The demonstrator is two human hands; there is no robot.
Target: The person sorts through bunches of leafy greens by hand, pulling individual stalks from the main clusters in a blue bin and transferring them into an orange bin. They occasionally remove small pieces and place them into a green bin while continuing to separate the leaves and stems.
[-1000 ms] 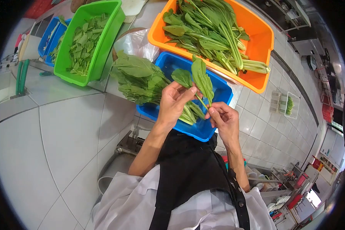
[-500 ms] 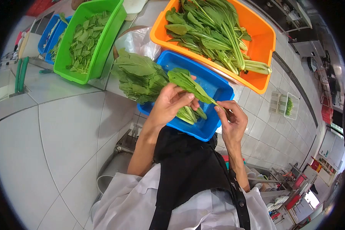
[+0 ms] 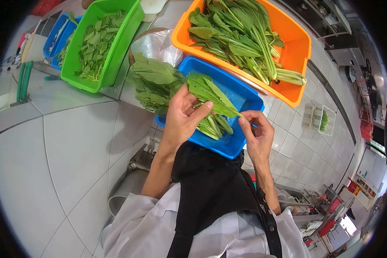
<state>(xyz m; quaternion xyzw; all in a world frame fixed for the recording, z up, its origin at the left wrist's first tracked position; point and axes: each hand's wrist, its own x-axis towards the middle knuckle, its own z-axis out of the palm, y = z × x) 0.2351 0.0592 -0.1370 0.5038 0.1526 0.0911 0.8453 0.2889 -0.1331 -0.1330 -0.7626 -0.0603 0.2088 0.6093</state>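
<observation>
A single green vegetable leaf (image 3: 214, 95) is held over a blue tub (image 3: 241, 148). My right hand (image 3: 259, 131) pinches its thin stem end between thumb and fingers. My left hand (image 3: 187, 116) is curled at the leaf's broad side, its fingertips partly hidden behind the leaf and its thumb stretched out in front. Beneath my left hand, a bunch of leafy greens (image 3: 152, 79) lies across the tub, with leaves over the left rim and pale stalks inside.
An orange tub (image 3: 294, 47) of whole leafy greens stands beyond the blue one. At the left is a green tub (image 3: 120, 47) of cut leaves, with another blue container (image 3: 56, 36) behind it. Green-handled scissors (image 3: 25, 81) lie on the tiled counter. A clear plastic bag (image 3: 159, 45) sits between tubs.
The leaf has turned to show more of its broad face. My left hand has shifted slightly left, its thumb now apart from the leaf. My right hand has moved slightly left.
</observation>
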